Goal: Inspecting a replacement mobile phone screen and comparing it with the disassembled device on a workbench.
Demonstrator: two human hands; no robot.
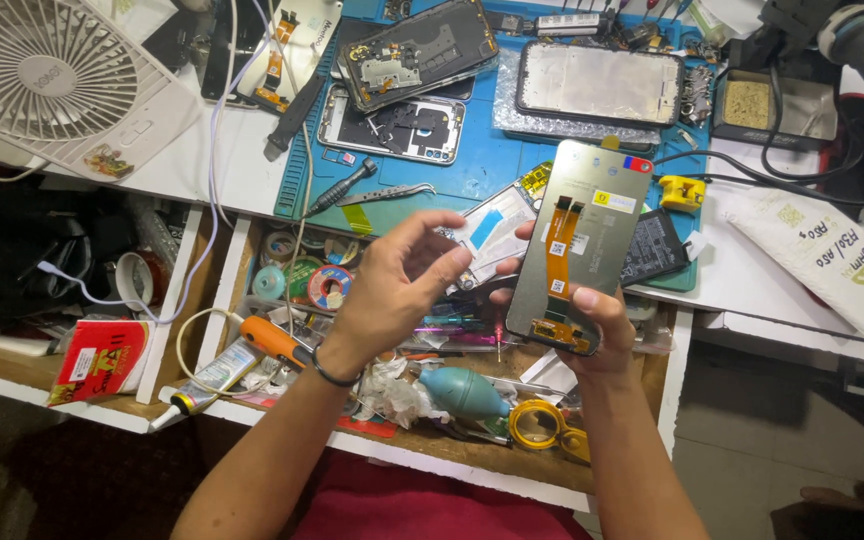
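Observation:
My right hand (580, 325) holds a phone display panel (584, 220) by its lower end, back side up, with an orange flex cable (558, 255) running down its middle. The panel tilts up and to the right above the open drawer. My left hand (397, 285) hovers just left of it, fingers loosely curled and apart, holding nothing that I can see. Between the two hands lies a phone frame with a blue patch (487, 232) at the edge of the blue work mat (492, 165).
Opened phones (417, 50) and a bare screen (597, 82) lie on the mat with tweezers (387, 192) and a screwdriver (337, 190). The open drawer (452, 455) holds tape rolls, an orange-handled tool (272, 340), a teal blower (464, 392) and glue. A white fan (47, 75) stands far left.

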